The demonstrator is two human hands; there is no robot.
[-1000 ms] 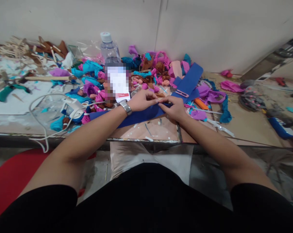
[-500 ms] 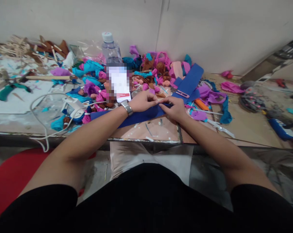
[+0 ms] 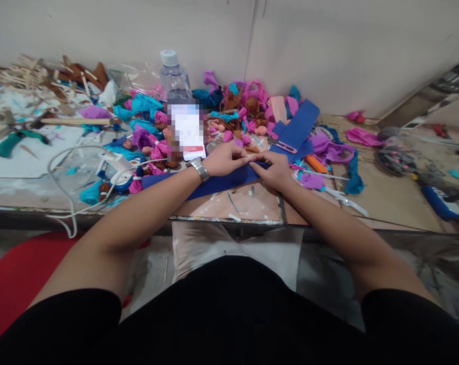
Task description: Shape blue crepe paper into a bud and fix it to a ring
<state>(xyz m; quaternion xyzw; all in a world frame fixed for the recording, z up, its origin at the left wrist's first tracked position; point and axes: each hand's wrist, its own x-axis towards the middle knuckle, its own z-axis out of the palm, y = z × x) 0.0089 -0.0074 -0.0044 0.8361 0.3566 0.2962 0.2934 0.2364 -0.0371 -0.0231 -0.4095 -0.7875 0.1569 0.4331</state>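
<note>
Find no clear movement of either hand since the earliest frame, only a slight rightward shift of bottle (image 3: 176, 81) and phone (image 3: 189, 129) across the view. Note left hand (image 3: 225, 159) with thumb and forefinger narrow, tips almost together, above the upper edge of the dark blue strip (image 3: 217, 186); cannot tell whether pinching it or only touching. Note right hand (image 3: 275, 170) with bent fingers closed on the same strip near its right end, just beside the left fingertips. Locate strip beneath and left of the fingers, along the tabletop (image 3: 252, 208), passing under the left forearm. Record pink tool (image 3: 293, 150) on blue pieces (image 3: 299, 121), beyond and right of the fingers; orange piece (image 3: 316, 163) to their right; bottle and phone beyond, leftward; white charger (image 3: 117, 162) well left.
</note>
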